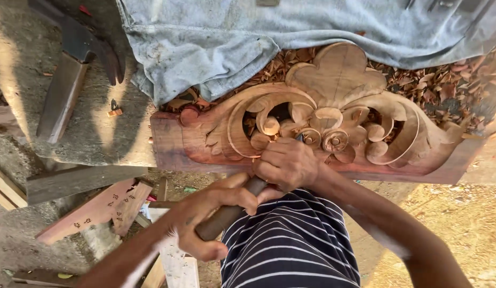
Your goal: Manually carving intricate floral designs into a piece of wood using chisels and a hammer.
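Observation:
A reddish-brown carved wooden panel (338, 80) with scrolls, leaves and open cut-outs lies on a concrete slab (106, 133), its plain lower edge toward me. My right hand (286, 162) rests on that edge, fist closed around the front of a carving tool whose dark tip (299, 137) touches a small scroll. My left hand (205, 216) sits lower, off the slab, wrapped around the tool's round brown wooden handle (229, 212), which slants up toward my right hand. The join under my right hand is hidden. My striped shirt (293, 245) fills the bottom middle.
A crumpled blue-grey cloth (248, 37) covers the slab behind the panel, with wood shavings (445, 88) heaped around it. A dark-headed axe-like tool with a wooden handle (61, 96) lies at the top left. Planks and offcuts (98, 208) are scattered on the ground at lower left.

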